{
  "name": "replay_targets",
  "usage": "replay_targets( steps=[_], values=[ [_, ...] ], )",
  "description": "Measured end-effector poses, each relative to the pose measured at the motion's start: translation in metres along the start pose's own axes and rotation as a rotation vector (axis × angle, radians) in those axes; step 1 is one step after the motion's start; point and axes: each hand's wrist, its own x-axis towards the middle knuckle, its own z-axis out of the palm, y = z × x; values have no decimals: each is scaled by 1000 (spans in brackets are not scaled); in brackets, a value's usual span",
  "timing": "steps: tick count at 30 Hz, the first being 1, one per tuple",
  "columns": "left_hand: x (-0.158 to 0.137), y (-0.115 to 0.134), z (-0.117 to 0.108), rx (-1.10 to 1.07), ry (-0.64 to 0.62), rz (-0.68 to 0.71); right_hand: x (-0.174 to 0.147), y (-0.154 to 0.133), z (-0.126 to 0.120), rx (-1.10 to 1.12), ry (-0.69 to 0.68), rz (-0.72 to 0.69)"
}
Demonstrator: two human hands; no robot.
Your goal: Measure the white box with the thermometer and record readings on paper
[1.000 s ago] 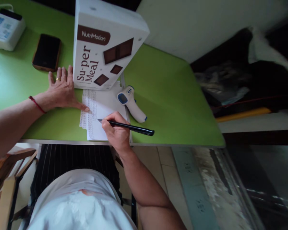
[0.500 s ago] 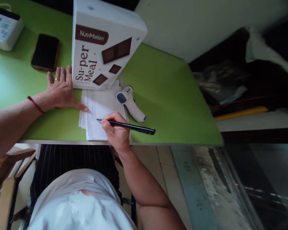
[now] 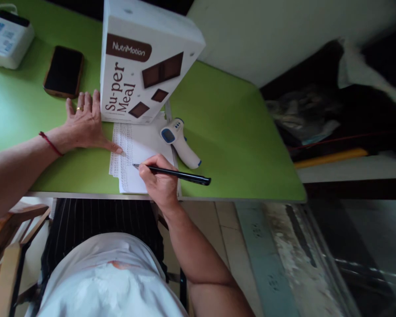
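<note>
Pinched in the fingers of my right hand (image 3: 161,182) is a black pen (image 3: 188,177), its tip at the sheets of white paper (image 3: 148,141). Small handwriting fills the left part of the paper. My left hand (image 3: 85,127) lies flat with fingers spread on the table, its thumb on the paper's left edge. Just beyond the hands a white NutriMotion box (image 3: 125,83) stands upright, covering the far end of the paper. A white and blue infrared thermometer (image 3: 186,152) lies along the paper's right side.
On the green table (image 3: 237,141), a dark phone (image 3: 63,71) lies beyond my left hand. A white device with a cable (image 3: 9,42) stands at the far left corner. A wooden chair arm (image 3: 11,273) is at lower left, and a pale wall (image 3: 251,39) rises behind the table.
The rear end of the pen has swung slightly left while its tip stays on the paper. My left hand keeps its place; the whole view has shifted a little.
</note>
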Motion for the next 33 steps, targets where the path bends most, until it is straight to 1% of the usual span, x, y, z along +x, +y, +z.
replay_targets(
  steps=[7,13,19,23,29,31,33],
  values=[
    [2,-5,5,-27,35,41,0,1,0,-18,-12,7],
    [-2,-1,1,4,12,6,1,3,0,-9,-24,-5],
    [-2,-1,3,18,42,18,2,3,1,-7,-19,1],
    [-1,-3,5,-13,37,15,2,2,0,2,-3,-5],
    [5,-10,10,-72,81,41,2,4,2,-12,-8,4],
    [7,-11,11,-69,66,32,0,5,3,-8,6,-11],
    [8,-12,11,-58,47,22,-1,4,2,-10,56,-40]
  ],
)
